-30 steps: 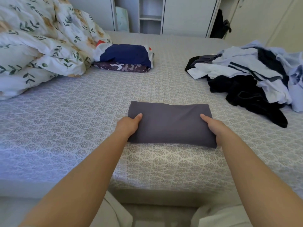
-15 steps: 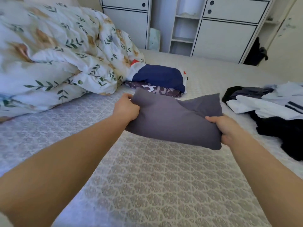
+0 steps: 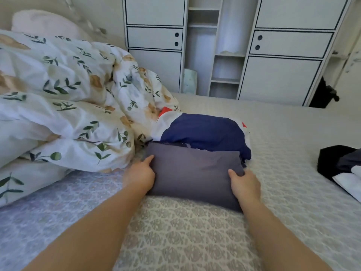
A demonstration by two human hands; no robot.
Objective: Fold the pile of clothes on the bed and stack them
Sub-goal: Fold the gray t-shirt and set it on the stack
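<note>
A folded grey garment [image 3: 193,173] is held in front of and partly over the stack of folded clothes [image 3: 207,132], whose top piece is navy with white and red. My left hand [image 3: 139,176] grips the grey garment's left end, thumb on top. My right hand [image 3: 244,183] grips its right end the same way. The lower pieces of the stack are hidden behind the grey garment. A corner of the unfolded clothes pile [image 3: 340,163], black and white, shows at the right edge.
A bunched floral duvet [image 3: 68,106] lies on the left, touching the stack. The bed [image 3: 195,231] has a grey patterned cover. White cabinets [image 3: 281,55] with an open shelf stand behind the bed. A dark bag [image 3: 324,94] hangs at the far right.
Both hands lifted the grey garment from the near bed edge and carried it forward and left to the folded stack. The view moved closer to the stack.
</note>
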